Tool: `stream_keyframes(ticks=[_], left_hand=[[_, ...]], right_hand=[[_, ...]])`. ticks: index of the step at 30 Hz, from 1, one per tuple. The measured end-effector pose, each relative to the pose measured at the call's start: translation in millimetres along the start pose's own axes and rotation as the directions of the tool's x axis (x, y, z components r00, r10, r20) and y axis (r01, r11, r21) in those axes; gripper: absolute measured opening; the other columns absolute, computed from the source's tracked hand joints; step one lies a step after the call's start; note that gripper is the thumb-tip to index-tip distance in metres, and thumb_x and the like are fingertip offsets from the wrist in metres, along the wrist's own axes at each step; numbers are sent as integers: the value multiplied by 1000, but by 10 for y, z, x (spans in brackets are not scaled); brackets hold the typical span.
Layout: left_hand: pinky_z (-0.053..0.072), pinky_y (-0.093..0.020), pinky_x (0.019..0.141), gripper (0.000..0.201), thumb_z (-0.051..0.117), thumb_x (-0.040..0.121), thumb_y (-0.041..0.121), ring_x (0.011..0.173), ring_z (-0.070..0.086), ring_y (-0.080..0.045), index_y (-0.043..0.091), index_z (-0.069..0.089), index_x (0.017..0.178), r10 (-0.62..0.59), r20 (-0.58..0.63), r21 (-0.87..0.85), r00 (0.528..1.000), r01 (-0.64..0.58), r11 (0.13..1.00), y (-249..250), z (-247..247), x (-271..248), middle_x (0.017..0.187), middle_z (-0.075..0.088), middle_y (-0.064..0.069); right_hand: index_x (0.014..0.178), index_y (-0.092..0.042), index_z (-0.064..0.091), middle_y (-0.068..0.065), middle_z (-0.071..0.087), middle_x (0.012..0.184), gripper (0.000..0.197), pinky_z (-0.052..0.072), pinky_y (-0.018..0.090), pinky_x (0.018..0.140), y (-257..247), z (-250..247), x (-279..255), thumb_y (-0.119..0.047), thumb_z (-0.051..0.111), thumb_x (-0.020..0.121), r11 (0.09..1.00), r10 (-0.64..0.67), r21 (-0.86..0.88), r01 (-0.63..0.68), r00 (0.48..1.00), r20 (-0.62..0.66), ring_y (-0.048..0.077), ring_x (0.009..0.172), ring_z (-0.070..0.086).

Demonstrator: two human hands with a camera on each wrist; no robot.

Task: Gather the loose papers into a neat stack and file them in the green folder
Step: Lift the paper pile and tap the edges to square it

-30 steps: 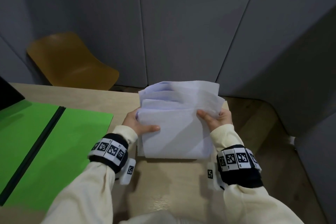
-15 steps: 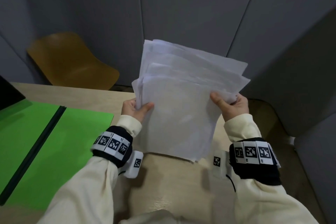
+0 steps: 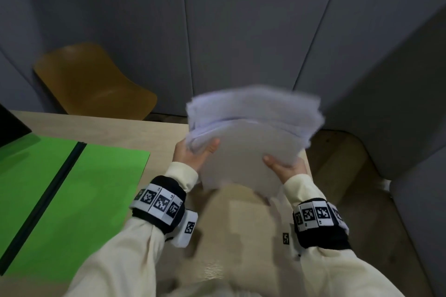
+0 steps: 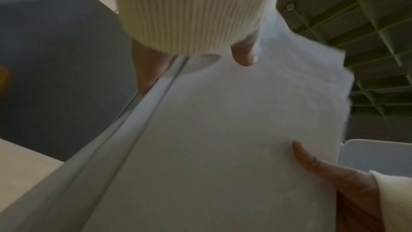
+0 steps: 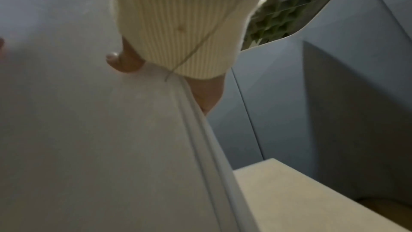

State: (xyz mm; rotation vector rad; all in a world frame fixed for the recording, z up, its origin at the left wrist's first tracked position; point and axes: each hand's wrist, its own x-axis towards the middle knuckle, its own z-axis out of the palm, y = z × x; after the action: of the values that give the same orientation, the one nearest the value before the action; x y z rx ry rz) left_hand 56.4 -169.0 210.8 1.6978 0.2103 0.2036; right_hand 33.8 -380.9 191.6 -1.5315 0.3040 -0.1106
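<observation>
Blurred stack of plain white paper sheets [image 3: 251, 142] with no legible writing, gripped at its sides by left hand [image 3: 193, 154] and right hand [image 3: 286, 169], above the pale wooden desk [image 3: 135, 128], open bright green folder [image 3: 79, 195] at its left edge

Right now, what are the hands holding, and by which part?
Both hold the stack of papers off the table. The left hand grips its left edge, the right hand its right edge, thumbs on the near face, fingers behind. The green folder lies untouched.
</observation>
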Motion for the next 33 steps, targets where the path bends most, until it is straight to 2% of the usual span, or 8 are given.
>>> stream_keyframes(ticks=[4, 7, 11, 14, 18, 23, 28, 33], left_hand=[[44, -17, 64, 33, 78, 72, 28, 92, 60, -20, 17, 60, 98, -39, -75, -41, 996, 35, 999, 97, -5, 28, 88, 63, 6], [44, -14, 74, 58, 72, 70, 48, 104, 57, -17, 15, 61, 115, -37, -228, -201, 973, -10, 980, 237, 46, 55, 112, 64, 0], [46, -22, 85, 56, 70, 66, 53, 100, 58, -15, 12, 63, 105, -75, -411, -333, 908, -74, 940, 401, 219, 73, 107, 64, -1], [49, -17, 74, 37, 74, 71, 45, 86, 56, -11, 20, 57, 93, -188, -447, -324, 875, 37, 945, 395, 301, 116, 99, 61, 5], [41, 1, 47, 33, 69, 78, 41, 64, 50, -1, 16, 60, 97, -92, -431, -241, 898, -15, 971, 367, 330, 135, 87, 58, 4], [44, -23, 78, 27, 56, 90, 32, 77, 56, -11, 7, 65, 95, -127, -399, -261, 908, 21, 965, 387, 245, 207, 85, 63, 3], [46, -23, 78, 34, 48, 93, 41, 88, 55, -13, 12, 64, 102, -70, -275, -187, 959, 18, 982, 381, 152, 216, 95, 62, 2], [52, -34, 88, 38, 68, 78, 43, 105, 58, -21, 19, 61, 107, -25, -186, -107, 982, 5, 994, 371, 236, 80, 109, 64, 1]], right_hand=[[78, -25, 57, -7, 61, 80, 32, 52, 35, 84, 10, -14, 21, -19, 85, 63, 1000, 8, -24, -10, 997, -71, 14, 77, 59], [74, -27, 60, -6, 65, 80, 64, 55, 39, 81, -58, 0, 58, -62, 84, 27, 1000, 5, 0, -5, 999, -45, 12, 75, 63], [71, -27, 59, -8, 64, 77, 67, 56, 36, 78, -111, 36, 111, -67, 81, 22, 1000, 19, 26, -17, 997, -75, 10, 72, 62], [72, -28, 53, -8, 62, 78, 36, 55, 40, 84, -106, 25, 91, -32, 86, 58, 1000, 25, -3, -25, 998, -54, 10, 72, 59], [76, -26, 54, -6, 61, 78, 32, 54, 27, 69, -40, -6, 103, -15, 82, 67, 999, 14, -50, -16, 999, -42, 14, 74, 61], [82, -18, 61, 5, 66, 85, 23, 53, 30, 68, 16, 3, 131, -21, 80, 70, 991, 68, -118, -69, 998, -18, 20, 78, 62], [75, -22, 61, 2, 66, 81, 30, 55, 36, 74, -107, 40, 62, -41, 79, 59, 996, 57, -63, -56, 998, 2, 19, 76, 63], [70, -26, 58, -9, 60, 71, 25, 48, 4, 49, -366, 143, 56, -36, 80, 67, 987, -130, 61, 145, 970, -207, 1, 60, 59]])
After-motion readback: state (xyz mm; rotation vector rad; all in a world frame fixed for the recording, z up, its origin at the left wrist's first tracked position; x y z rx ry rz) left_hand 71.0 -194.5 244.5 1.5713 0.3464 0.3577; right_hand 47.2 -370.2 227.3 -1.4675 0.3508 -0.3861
